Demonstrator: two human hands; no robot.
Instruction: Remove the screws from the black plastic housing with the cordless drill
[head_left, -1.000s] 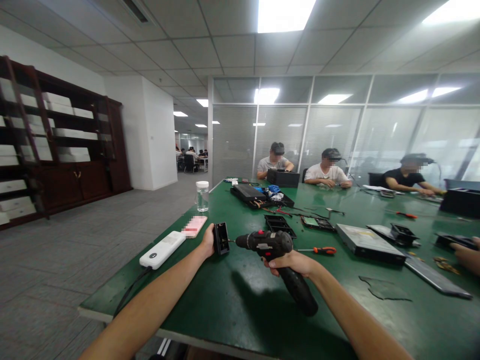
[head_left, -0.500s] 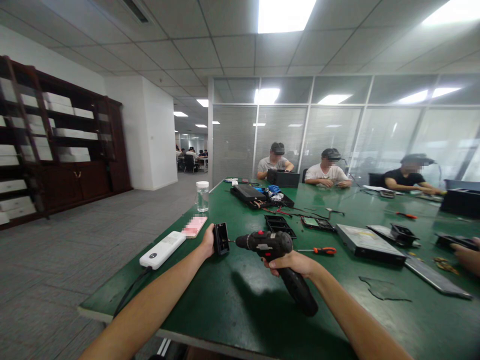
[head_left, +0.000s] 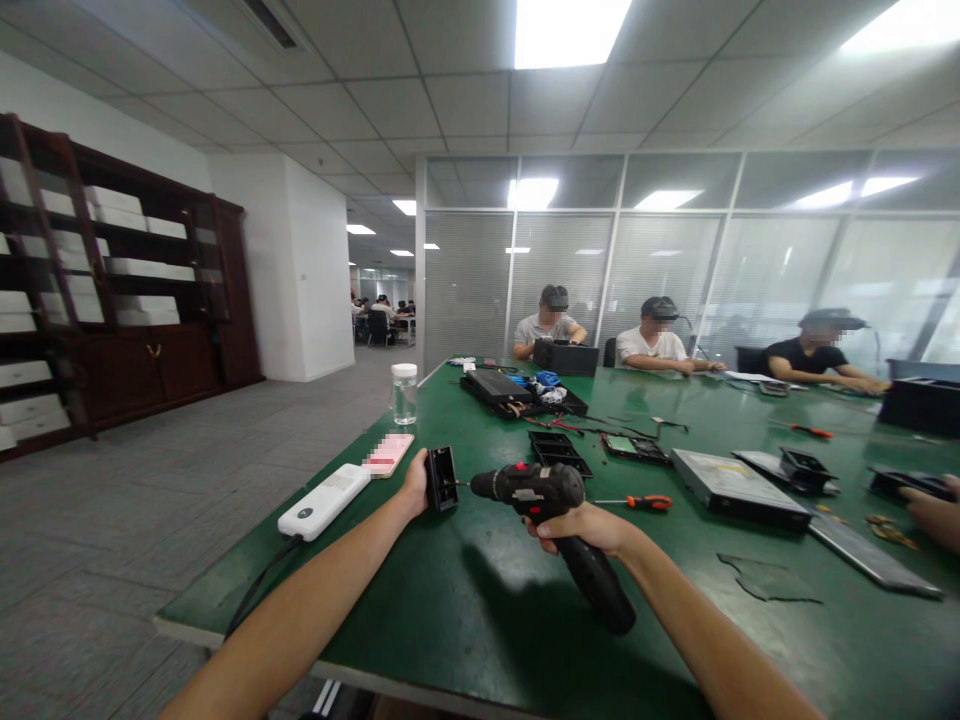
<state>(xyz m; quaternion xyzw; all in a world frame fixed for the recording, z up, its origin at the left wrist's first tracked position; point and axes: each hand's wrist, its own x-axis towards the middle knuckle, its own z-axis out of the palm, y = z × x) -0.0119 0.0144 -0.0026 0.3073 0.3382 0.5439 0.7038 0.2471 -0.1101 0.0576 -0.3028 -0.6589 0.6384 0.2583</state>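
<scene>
My left hand (head_left: 416, 485) grips a small black open-sided plastic housing (head_left: 442, 480), tilted up on its edge with its hollow side facing right. In my right hand (head_left: 577, 527) is a black cordless drill (head_left: 536, 487), its fingers wrapped round the handle. The drill points left, and its thin bit reaches the housing's open side. Whether the bit sits on a screw is too small to tell. Behind the drill lies a black compartmented plastic frame (head_left: 561, 453). To the right rests an orange-handled screwdriver (head_left: 649, 502).
On the left are a white power bank (head_left: 324, 502) with a cable, a pink phone (head_left: 390, 455) and a clear jar (head_left: 404, 394). A metal drive case (head_left: 739, 487), circuit board (head_left: 635, 447) and glass shard (head_left: 769, 578) lie right. Another person's hand (head_left: 934, 508) shows at the right edge.
My hands, the housing and the drill hold nearly the same position. Across the table, the middle co-worker's arm has moved to the right.
</scene>
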